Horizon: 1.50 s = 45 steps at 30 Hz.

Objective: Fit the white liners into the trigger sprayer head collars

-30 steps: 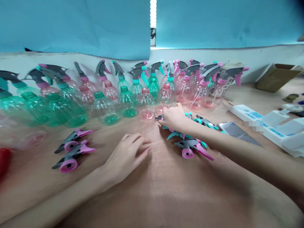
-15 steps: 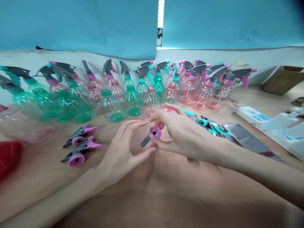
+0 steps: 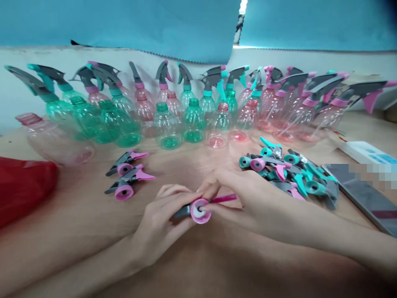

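Note:
My left hand (image 3: 156,217) is closed around the grey body of a trigger spray head (image 3: 194,215). Its pink collar faces me, and something pale shows inside the ring. The fingers of my right hand (image 3: 245,196) are pinched at the collar, with the thumb tip at its opening. The pink trigger (image 3: 226,198) sticks out to the right under that hand. Whether a small part sits between the right fingertips is hidden. Left of my hands lie two pink-and-grey spray heads (image 3: 125,192). On the right is a pile of turquoise and pink spray heads (image 3: 291,159).
Clear green and pink bottles stand in rows at the back; the front ones, such as a green bottle (image 3: 194,124), are uncapped. Others behind carry spray heads. A phone (image 3: 359,194) and a white device (image 3: 366,151) lie right. A red bag (image 3: 25,186) sits left.
My left hand has closed on the spray head that my right hand was holding. Both hands are lower in view, and the right fingers have shifted to the collar's opening. The camera view has turned left.

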Tool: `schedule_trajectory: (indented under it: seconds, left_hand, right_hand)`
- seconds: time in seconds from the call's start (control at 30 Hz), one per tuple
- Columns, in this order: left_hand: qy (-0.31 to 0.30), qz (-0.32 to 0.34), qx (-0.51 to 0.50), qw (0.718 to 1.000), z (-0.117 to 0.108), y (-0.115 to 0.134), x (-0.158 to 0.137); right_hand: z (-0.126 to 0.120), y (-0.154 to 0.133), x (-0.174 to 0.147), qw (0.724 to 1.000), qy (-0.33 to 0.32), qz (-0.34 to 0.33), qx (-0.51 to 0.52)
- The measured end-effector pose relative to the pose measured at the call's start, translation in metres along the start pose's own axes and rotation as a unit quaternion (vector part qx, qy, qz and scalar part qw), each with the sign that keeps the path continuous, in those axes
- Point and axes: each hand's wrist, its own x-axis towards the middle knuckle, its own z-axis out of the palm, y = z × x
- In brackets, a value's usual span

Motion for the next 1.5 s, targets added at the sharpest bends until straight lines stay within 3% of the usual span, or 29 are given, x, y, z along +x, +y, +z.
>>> schedule_trajectory:
  seconds: [0.27, 0.6, 0.8, 1.1, 1.3, 1.5]
  left_hand:
    - [0.003, 0.009, 0.003, 1.000, 0.002, -0.005, -0.004]
    - [-0.022, 0.058, 0.008, 0.998, 0.001, -0.002, -0.004]
    - [-0.022, 0.066, 0.010, 0.998, 0.001, -0.003, -0.006]
    - [-0.036, 0.055, 0.015, 0.998, -0.002, -0.002, -0.007]
    - [-0.037, 0.047, 0.017, 0.998, -0.001, -0.002, -0.005]
    - [-0.037, 0.062, 0.034, 0.997, -0.002, -0.001, -0.004]
  right_hand:
    - [0.002, 0.002, 0.012, 0.998, -0.029, 0.045, 0.031]
    - [0.005, -0.013, 0.005, 0.991, 0.003, 0.035, -0.130]
    - [0.013, -0.018, 0.008, 0.997, 0.014, 0.034, -0.062]
    - [0.027, -0.013, 0.010, 0.995, 0.029, 0.093, 0.001]
    - [0.029, -0.011, 0.007, 0.996, 0.034, 0.087, -0.014]
    - [0.028, -0.019, 0.007, 0.996, 0.053, 0.013, -0.067]
